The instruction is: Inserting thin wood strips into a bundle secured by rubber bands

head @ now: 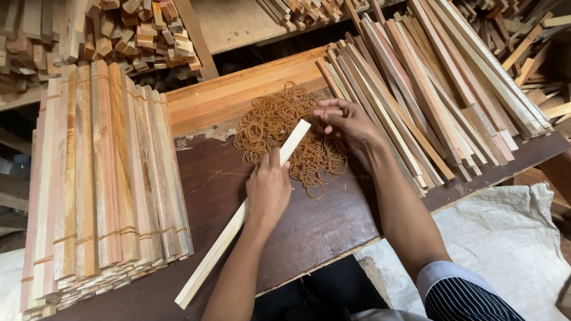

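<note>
While the left hand (269, 189) wraps around a pale wooden strip (241, 217), its grip is clamped on the wood near the strip's upper half, thumb pointing up along it and knuckles turned toward the camera. That strip lies slantwise on the dark surface (309, 232): its far end rests over the pile of rubber bands (285, 134), its near end juts toward the surface's front edge. The left forearm comes up from below, nearly in line with the strip.

Just right of the pile, the right hand (348, 120) hovers palm-down with the wrist bent — fingers curled and drawn together at the tips, pinching what looks like a single thin band at the pile's edge, though the band itself is too fine to tell for certain. Its forearm runs down and right to a striped sleeve (467, 297).

Left of the pile lie banded bundles of strips (104, 178), stacked side by side. Right of the pile — beyond the right hand — loose strips (428, 89) fan out in a heap. Behind the pile sit broad boards (238, 89).
</note>
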